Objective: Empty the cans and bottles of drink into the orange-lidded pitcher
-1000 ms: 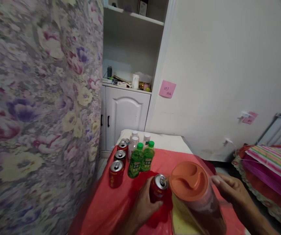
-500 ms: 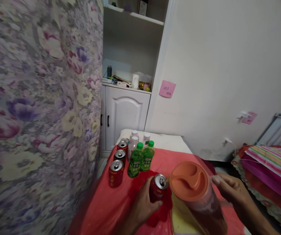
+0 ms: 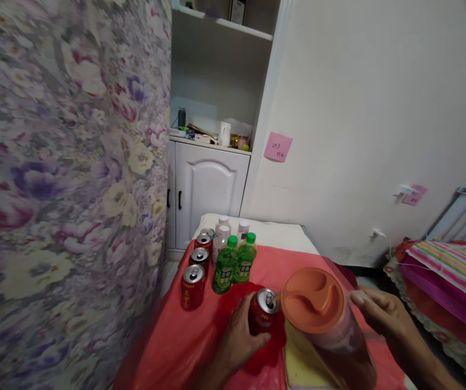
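Note:
My left hand [image 3: 238, 338] is wrapped around a red drink can [image 3: 260, 320] whose top opening faces up. Close to its right is a clear pitcher [image 3: 348, 346] with an orange lid [image 3: 312, 300], tilted so that its spout meets the can's rim. A thin brownish stream shows at the spout, and dark liquid is visible inside the pitcher. At the pitcher's right side, my right hand [image 3: 387, 317] is closed where the handle would be; the handle itself is hard to make out. Below the can lies a red scalloped dish [image 3: 236, 299].
Several opened cans [image 3: 193, 287] line the table's left side. Beside them stand two green bottles [image 3: 225, 271] and clear white-capped bottles [image 3: 220, 246]. A yellow pad [image 3: 303, 360] lies under the pitcher. A floral curtain [image 3: 70, 189] hangs left; a bed [image 3: 452, 281] is at right.
Almost nothing differs. Both hands, the can and the tilted pitcher keep their places, apart from a very slight shift of the view.

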Available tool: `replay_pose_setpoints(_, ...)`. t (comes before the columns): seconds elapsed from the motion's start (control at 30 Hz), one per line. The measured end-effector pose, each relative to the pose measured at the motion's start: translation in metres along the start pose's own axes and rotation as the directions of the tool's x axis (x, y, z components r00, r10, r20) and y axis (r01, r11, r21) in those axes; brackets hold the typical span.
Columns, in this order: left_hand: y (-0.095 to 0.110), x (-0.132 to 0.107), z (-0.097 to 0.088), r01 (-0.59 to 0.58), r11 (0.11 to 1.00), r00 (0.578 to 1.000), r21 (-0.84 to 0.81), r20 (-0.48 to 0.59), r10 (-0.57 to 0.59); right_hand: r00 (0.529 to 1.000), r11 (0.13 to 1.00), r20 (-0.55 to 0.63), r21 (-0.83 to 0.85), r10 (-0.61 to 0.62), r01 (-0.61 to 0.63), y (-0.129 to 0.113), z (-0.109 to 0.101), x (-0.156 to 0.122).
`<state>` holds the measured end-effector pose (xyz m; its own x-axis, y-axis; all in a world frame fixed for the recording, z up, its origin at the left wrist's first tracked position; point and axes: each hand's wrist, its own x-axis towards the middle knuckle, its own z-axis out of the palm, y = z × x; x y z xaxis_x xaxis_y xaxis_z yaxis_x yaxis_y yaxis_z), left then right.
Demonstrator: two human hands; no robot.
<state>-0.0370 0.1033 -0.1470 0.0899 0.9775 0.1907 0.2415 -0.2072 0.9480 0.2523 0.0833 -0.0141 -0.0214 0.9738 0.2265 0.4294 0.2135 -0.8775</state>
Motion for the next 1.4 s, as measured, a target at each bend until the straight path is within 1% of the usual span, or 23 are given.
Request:
replay_pose_setpoints(0.2,0.0001,0.0002,-0.0007,0.0,1.0,1.0,-0.017,0.014,0.0,1.0,1.0,-0.01,-0.004,0.003,-0.003,-0.0024,0.0011,-0.0003)
replay_pose_setpoints(0.33,-0.0011,0.0008,-0.0008,0.011,1.0,1.0,0.013,0.023,-0.011,1.0,1.0,-0.008,0.005,0.011,-0.011,-0.0024,0.0015,-0.0005)
replay_pose_setpoints(0.47,-0.0022,0.0007,-0.0007,-0.005,1.0,1.0,0.016,0.018,0.005,1.0,1.0,-0.004,-0.006,0.006,-0.006,-0.0023,0.0017,-0.0002)
replay_pose_setpoints(0.67,0.0,0.0003,-0.0016,0.003,1.0,1.0,0.009,0.016,-0.003,1.0,1.0,-0.025,-0.004,-0.003,0.003,-0.0033,0.0028,0.0001)
replay_pose_setpoints(0.77,-0.0005,0.0004,-0.0017,-0.011,1.0,1.0,0.009,0.02,0.01,1.0,1.0,-0.022,-0.002,0.003,-0.004,-0.0037,0.0026,-0.0002)
replay_pose_setpoints(1.0,-0.0018,0.0009,-0.001,0.014,0.999,1.0,0.041,0.014,-0.015,1.0,1.0,-0.008,-0.024,0.004,-0.004,-0.0054,0.0009,-0.0007)
replay_pose_setpoints(1.23,-0.0005,0.0002,-0.0014,0.013,0.999,1.0,0.043,0.024,-0.014,1.0,0.999,-0.001,-0.032,0.004,-0.004,-0.0036,0.0004,-0.0007)
replay_pose_setpoints(1.4,-0.0001,-0.0006,-0.0025,0.0,1.0,1.0,0.031,0.023,0.0,1.0,1.0,-0.008,-0.027,0.001,-0.001,-0.0077,0.0024,-0.0013)
